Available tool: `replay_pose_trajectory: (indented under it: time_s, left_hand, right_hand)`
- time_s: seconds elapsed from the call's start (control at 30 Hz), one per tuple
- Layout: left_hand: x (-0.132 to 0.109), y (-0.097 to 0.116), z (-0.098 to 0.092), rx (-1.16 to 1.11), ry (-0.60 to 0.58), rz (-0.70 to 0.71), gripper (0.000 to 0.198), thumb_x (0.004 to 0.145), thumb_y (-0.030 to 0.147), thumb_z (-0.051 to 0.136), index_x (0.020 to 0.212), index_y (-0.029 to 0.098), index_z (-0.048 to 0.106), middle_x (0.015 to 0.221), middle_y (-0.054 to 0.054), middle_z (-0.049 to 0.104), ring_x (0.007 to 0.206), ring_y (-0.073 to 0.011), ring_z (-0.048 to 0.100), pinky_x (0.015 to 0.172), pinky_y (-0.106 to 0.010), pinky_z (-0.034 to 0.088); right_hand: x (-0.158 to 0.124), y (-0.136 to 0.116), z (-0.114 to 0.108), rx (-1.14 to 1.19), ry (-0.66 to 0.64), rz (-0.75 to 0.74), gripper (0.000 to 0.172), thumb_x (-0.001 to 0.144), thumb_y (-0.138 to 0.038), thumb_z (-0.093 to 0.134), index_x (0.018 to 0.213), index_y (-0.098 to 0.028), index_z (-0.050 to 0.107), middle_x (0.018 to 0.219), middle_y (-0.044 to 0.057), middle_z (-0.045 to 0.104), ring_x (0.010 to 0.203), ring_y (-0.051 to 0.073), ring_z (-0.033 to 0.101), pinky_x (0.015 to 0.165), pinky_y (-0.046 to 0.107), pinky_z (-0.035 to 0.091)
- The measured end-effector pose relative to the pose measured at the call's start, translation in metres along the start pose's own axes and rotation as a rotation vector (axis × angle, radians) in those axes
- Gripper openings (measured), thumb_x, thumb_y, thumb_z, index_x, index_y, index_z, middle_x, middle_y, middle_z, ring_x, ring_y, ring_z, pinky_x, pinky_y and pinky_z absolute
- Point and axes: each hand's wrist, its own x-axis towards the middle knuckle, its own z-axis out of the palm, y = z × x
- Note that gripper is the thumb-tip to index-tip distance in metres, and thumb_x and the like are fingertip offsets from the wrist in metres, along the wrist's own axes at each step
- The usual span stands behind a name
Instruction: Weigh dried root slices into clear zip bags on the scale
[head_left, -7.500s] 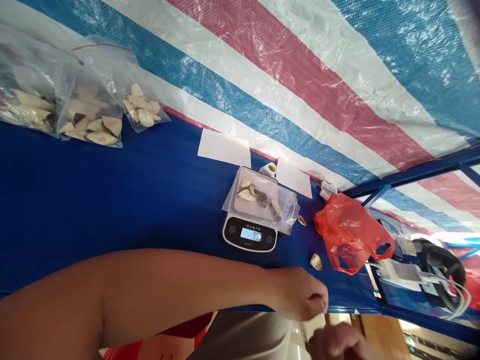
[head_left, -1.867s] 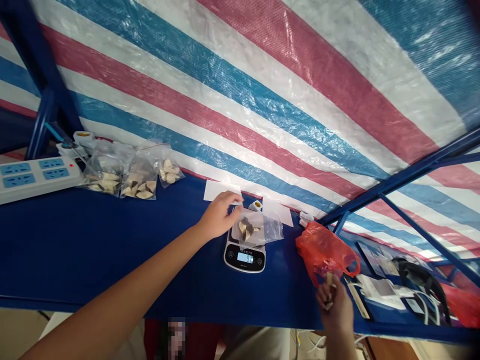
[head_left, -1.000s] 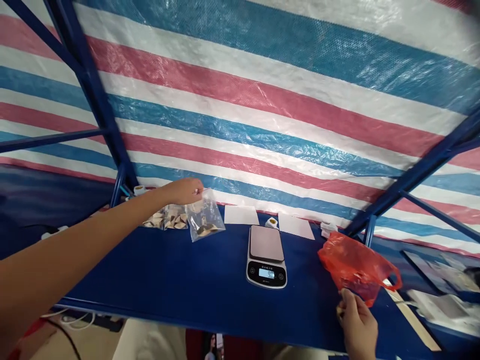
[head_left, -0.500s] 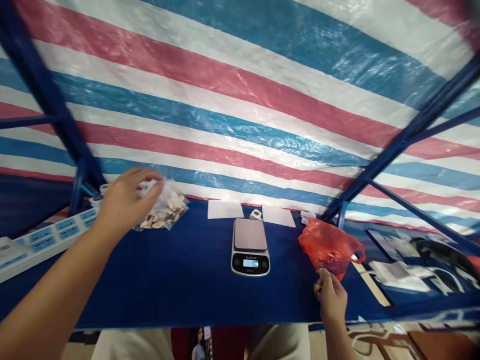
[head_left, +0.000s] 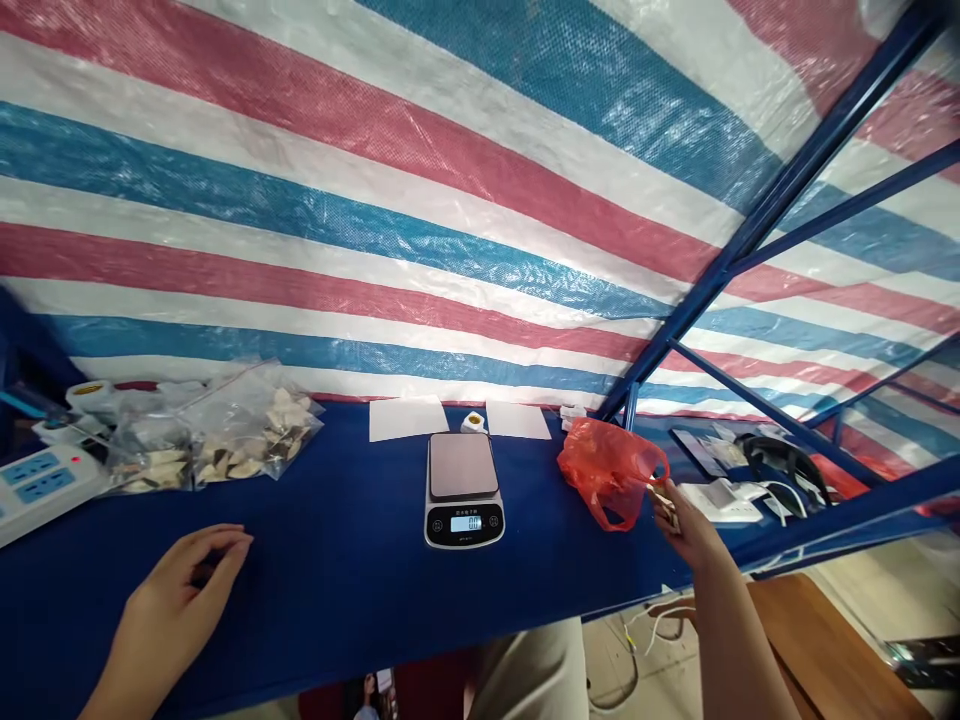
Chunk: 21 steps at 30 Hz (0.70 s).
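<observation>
While the bare right hand [head_left: 694,530] pinches several small, pale, dark-edged dried pieces [head_left: 663,507] between thumb and fingers, those pieces are located just beside the handle of a crumpled, translucent red plastic bag [head_left: 600,465], near the table's front edge, which the right forearm crosses. Left of the bag stands a white electronic scale with a pale square pan [head_left: 462,466], its display reading 0.0; a strip of tabletop separates the two. The left hand [head_left: 184,590] is loosely curled near the table's left front, thumb and forefinger tips close together; whether they touch cannot be told. A broad stretch of surface lies between it and the scale. Behind it, clear plastic bags [head_left: 247,430] of similar pieces sit beside a white power strip with blue sockets [head_left: 45,485]. Two white paper sheets [head_left: 407,417] lie along the rear edge, one on each side of a small white object with a yellow-brown disc [head_left: 473,422]. The tabletop [head_left: 337,560] is dark blue, backed by red, white and blue striped sheeting [head_left: 420,200] and a blue metal frame [head_left: 675,325].
</observation>
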Motion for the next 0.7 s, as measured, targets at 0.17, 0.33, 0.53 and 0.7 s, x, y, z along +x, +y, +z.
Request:
replay_pose_trajectory:
  time_s: [0.17,0.33,0.53,0.7]
  left_hand:
    - [-0.001,0.003,0.001,0.050,-0.091,0.015,0.020,0.074,0.061,0.065,0.079,0.045,0.075,0.109,0.004,0.077,0.089,-0.0286,0.075,0.058,-0.035,0.061]
    - [-0.002,0.006,0.000,0.029,-0.117,0.010,0.021,0.073,0.062,0.066,0.078,0.044,0.076,0.108,0.002,0.078,0.090,-0.0306,0.076,0.057,-0.036,0.060]
    - [-0.004,0.008,-0.003,-0.029,-0.103,0.006,0.018,0.067,0.063,0.067,0.076,0.050,0.075,0.096,0.005,0.080,0.084,-0.0319,0.077,0.056,-0.038,0.060]
    - [-0.003,0.011,-0.001,-0.015,-0.143,0.059,0.017,0.067,0.063,0.067,0.074,0.050,0.075,0.090,0.006,0.080,0.078,-0.0310,0.076,0.053,-0.037,0.058]
  right_hand:
    - [-0.001,-0.009,0.023,0.008,-0.093,-0.034,0.056,0.072,-0.070,0.079,0.086,-0.020,0.057,0.094,0.008,0.073,0.047,0.004,0.029,0.035,0.017,0.020]
    - [0.008,-0.026,0.055,-0.129,-0.178,-0.094,0.062,0.074,-0.072,0.076,0.104,-0.018,0.068,0.075,0.003,0.070,0.051,0.008,0.043,0.043,0.020,0.030]
    - [-0.004,-0.035,0.043,-0.455,-0.309,-0.023,0.049,0.067,-0.061,0.083,0.074,-0.015,0.070,0.045,-0.004,0.051,0.039,0.009,0.038,0.042,0.022,0.021]
    - [0.003,-0.010,0.028,-0.643,-0.270,0.049,0.042,0.077,-0.049,0.080,0.059,-0.017,0.060,0.045,-0.005,0.050,0.036,0.010,0.042,0.039,0.021,0.022]
